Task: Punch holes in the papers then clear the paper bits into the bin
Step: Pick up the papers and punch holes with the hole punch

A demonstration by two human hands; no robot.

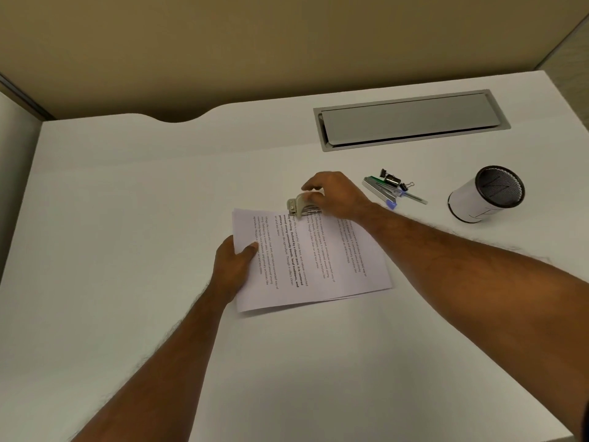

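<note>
A small stack of printed white papers (314, 266) lies on the white desk, its text running sideways. My left hand (234, 264) grips the stack's left edge, thumb on top. A small metal hole punch (301, 207) sits over the far edge of the stack. My right hand (334, 194) is closed over the punch from the right. A small cylindrical bin (484, 196) with a white wrap and a dark mesh inside stands at the far right of the desk, apart from the papers.
A stapler (381, 189), black binder clips (392, 180) and a pen (414, 197) lie between my right hand and the bin. A grey cable-tray flap (411, 118) is set into the desk at the back. A beige partition rises behind the desk.
</note>
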